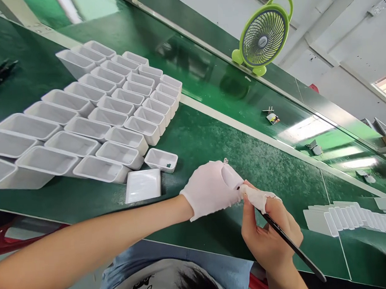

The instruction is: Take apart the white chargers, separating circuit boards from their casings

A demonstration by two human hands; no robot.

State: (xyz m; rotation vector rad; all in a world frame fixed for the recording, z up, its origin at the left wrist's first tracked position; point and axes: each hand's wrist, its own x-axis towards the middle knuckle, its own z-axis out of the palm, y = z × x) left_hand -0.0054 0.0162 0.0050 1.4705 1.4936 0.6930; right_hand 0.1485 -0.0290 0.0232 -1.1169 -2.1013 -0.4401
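My left hand (210, 187), in a white glove, is closed around a small white charger housing (231, 176) with metal prongs sticking up at its top. My right hand (269, 230) is bare except for white finger cots on thumb and forefinger. It pinches a thin black tool (293, 245) like a pen, its tip against the housing. Both hands meet above the green work mat (212, 143).
Several rows of empty white housings (92, 110) cover the mat's left side, one loose housing (161, 159) and a flat white plate (142, 185) nearest me. A row of white covers (352, 217) lies at right. A green fan (264, 34) stands beyond the conveyor belt (294, 127), which carries small parts.
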